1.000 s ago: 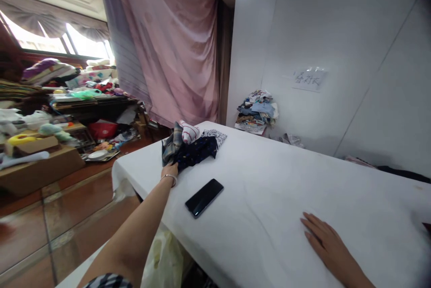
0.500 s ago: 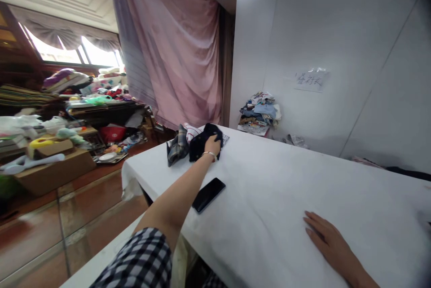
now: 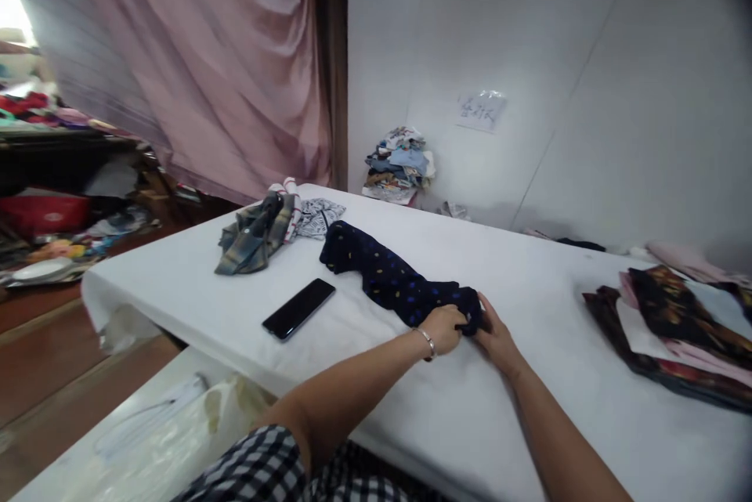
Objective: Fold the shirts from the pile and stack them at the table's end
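A dark navy garment (image 3: 393, 271) with small yellow and blue spots lies bunched lengthwise across the white table; its exact kind does not show. My left hand (image 3: 442, 327), a silver bangle at its wrist, is closed on the near right end of the cloth. My right hand (image 3: 497, 337) meets that same end from the right, thumb and fingers on its edge. Left of the garment, a black phone (image 3: 299, 308) lies flat. Beyond the phone are a crumpled plaid shirt (image 3: 255, 232) and a black-and-white patterned cloth (image 3: 317, 218).
Several folded clothes form a stack (image 3: 687, 322) on the right side of the white table (image 3: 529, 408). Another clothes pile (image 3: 399, 161) stands past the far edge by the wall. A clear plastic bag (image 3: 176, 439) lies on the lower surface at the front left.
My left hand has drawn the dark garment from the far left toward me and rightward, stretching it out. My right hand has come from the bare tabletop to its end. The view has turned right.
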`<state>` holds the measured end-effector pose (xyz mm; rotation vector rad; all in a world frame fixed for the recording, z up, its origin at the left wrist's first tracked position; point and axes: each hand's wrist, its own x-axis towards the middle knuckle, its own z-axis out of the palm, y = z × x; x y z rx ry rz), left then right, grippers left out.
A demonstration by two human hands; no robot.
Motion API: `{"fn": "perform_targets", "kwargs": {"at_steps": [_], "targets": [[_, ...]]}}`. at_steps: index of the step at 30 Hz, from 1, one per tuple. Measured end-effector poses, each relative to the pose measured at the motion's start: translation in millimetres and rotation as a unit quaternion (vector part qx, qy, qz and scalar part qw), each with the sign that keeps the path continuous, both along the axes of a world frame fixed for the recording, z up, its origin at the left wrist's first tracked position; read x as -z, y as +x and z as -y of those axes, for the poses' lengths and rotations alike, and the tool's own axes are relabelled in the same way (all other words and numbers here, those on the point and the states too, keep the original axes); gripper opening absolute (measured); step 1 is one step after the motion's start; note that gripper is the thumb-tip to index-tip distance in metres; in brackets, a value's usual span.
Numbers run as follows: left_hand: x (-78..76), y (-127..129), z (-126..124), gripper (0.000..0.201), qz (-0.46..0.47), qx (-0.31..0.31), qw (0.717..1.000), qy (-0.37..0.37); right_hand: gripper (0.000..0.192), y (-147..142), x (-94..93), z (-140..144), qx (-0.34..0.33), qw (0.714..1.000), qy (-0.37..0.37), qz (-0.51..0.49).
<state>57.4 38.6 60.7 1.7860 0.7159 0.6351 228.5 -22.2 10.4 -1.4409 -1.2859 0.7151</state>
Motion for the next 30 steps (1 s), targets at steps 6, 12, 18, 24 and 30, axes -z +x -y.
{"fn": "perform_targets", "kwargs": {"at_steps": [6,12,18,24,30], "targets": [[9.0,-15.9,16.1,0.015,-0.015,0.043,0.996,0.071,0.036,-3.3,-5.7,1.7,-0.006,1.0,0.012,0.011],[3.5,-45.0,-2.4,0.025,-0.038,-0.054,0.989,0.131,0.014,6.2,-1.9,0.7,0.044,0.977,0.025,-0.208],[2.7,-80.0,-38.2,0.032,-0.153,-0.19,0.943,0.227,0.013,80.6,-1.0,17.9,0.249,0.843,0.222,-0.421],[-5.7,-88.4,-59.5,0.043,-0.203,-0.24,0.902,0.296,0.022,122.8,4.3,39.9,0.328,0.793,0.2,-0.474],[-10.3,-72.7,-84.0,0.057,-0.295,-0.204,0.885,0.297,0.075,101.3,-0.5,29.7,0.343,0.849,0.116,-0.386]]}}
